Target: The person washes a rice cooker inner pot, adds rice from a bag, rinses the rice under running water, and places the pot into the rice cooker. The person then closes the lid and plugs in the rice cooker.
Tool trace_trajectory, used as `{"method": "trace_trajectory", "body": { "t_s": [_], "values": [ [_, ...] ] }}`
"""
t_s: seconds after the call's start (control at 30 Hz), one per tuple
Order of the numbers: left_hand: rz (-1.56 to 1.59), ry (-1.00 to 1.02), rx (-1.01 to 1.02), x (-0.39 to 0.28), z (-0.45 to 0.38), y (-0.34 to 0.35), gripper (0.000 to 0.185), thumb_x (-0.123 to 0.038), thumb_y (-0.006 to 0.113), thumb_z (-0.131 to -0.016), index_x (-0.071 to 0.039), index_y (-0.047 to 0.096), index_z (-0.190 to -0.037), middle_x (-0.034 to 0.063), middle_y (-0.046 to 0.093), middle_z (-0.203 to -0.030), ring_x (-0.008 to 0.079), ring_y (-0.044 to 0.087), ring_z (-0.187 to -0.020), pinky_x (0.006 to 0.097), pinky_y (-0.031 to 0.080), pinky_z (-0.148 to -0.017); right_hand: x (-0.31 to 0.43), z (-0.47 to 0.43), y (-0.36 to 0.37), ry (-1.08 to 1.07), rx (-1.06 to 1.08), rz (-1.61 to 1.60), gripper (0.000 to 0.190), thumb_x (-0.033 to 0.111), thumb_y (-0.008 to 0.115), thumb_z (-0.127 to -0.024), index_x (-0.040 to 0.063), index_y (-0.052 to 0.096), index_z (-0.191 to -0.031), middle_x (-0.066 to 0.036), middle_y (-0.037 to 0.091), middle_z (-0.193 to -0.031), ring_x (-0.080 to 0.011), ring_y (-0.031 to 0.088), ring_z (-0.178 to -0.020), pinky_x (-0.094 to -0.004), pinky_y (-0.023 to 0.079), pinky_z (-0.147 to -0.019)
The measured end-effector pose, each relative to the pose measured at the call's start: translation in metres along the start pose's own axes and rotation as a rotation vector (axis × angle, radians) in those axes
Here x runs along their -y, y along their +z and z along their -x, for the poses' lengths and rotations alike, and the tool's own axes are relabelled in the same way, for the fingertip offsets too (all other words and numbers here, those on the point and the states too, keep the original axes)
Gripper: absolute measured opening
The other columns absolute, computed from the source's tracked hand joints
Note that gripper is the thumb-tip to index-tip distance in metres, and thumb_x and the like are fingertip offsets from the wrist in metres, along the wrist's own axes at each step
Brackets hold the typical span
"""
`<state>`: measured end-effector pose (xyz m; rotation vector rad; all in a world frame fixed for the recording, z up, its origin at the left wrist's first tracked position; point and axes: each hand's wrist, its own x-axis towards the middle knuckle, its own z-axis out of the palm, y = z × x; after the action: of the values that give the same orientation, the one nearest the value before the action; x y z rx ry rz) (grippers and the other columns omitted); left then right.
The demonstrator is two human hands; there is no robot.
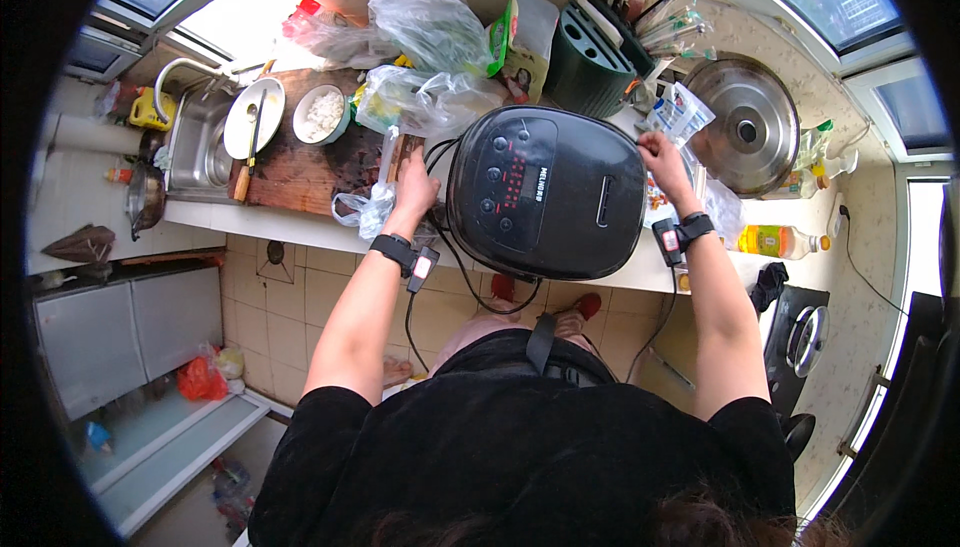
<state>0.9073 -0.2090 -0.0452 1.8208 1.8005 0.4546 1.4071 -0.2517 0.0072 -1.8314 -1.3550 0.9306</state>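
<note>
A black rice cooker (pixel 581 149) with a control panel and shut lid sits in front of me, its near end jutting past the counter edge. Its black cord (pixel 469 277) loops down from the left side. My left hand (pixel 415 185) is left of the cooker, its fingertips at a small brown block-like item (pixel 405 151) beside a thin plastic bag (pixel 364 211); its grip is partly hidden. At the cooker's far right corner, my right hand (pixel 663 162) has bent fingers close to the rim. Whether they grip it is unclear.
Left, a wooden cutting board (pixel 292 179) carries a bowl of rice (pixel 322 116) and a plate (pixel 238 123) with a knife, next to the sink (pixel 196 138). Behind stand plastic bags (pixel 427 26) and a green utensil holder (pixel 592 67). Right are a large steel lid (pixel 742 123) and an oil bottle (pixel 780 242).
</note>
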Motion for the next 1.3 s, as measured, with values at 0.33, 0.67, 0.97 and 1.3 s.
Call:
{"method": "trace_trajectory", "body": {
  "t_s": [0.33, 0.67, 0.97, 1.3],
  "values": [
    [0.737, -0.357, 0.142, -0.031, 0.008, -0.035, 0.035, -0.009, 0.065, -0.092, -0.002, 0.066, -0.126, -0.0002, 0.066, -0.090, 0.0104, 0.058, -0.071, 0.0264, 0.043, -0.059, 0.157, 0.065, -0.031, -0.130, 0.118, -0.342, 0.035, 0.014, 0.068, -0.099, 0.001, 0.064, -0.132, -0.006, 0.072, -0.109, -0.0112, 0.066, -0.099, -0.0252, 0.050, -0.090],
    [0.772, -0.489, 0.457, -0.045, 0.016, -0.046, 0.029, -0.008, 0.067, -0.092, -0.006, 0.063, -0.121, 0.0017, 0.068, -0.094, 0.0117, 0.062, -0.077, 0.0275, 0.047, -0.061, 0.116, 0.122, -0.004, 0.006, -0.146, -0.292, 0.023, 0.012, 0.066, -0.100, 0.003, 0.067, -0.121, 0.000, 0.067, -0.104, -0.0071, 0.057, -0.090, -0.0213, 0.045, -0.077],
    [1.041, -0.303, 0.320, -0.072, 0.036, -0.078, 0.056, -0.017, 0.077, -0.089, -0.011, 0.058, -0.141, 0.0022, 0.069, -0.100, 0.0109, 0.060, -0.083, 0.0286, 0.047, -0.066, 0.164, 0.113, -0.006, -0.051, -0.077, -0.355, 0.025, 0.012, 0.065, -0.101, -0.002, 0.064, -0.122, -0.006, 0.072, -0.103, -0.0106, 0.066, -0.095, -0.0239, 0.051, -0.087],
    [0.791, -0.295, 0.501, -0.098, 0.035, -0.108, 0.019, -0.019, 0.075, -0.086, -0.015, 0.064, -0.100, -0.0040, 0.066, -0.092, 0.0099, 0.059, -0.089, 0.0324, 0.043, -0.078, 0.224, 0.106, 0.027, -0.034, 0.159, -0.623, 0.026, 0.011, 0.068, -0.099, -0.001, 0.060, -0.121, -0.007, 0.071, -0.102, -0.0136, 0.067, -0.097, -0.0256, 0.051, -0.090]
  ]
}}
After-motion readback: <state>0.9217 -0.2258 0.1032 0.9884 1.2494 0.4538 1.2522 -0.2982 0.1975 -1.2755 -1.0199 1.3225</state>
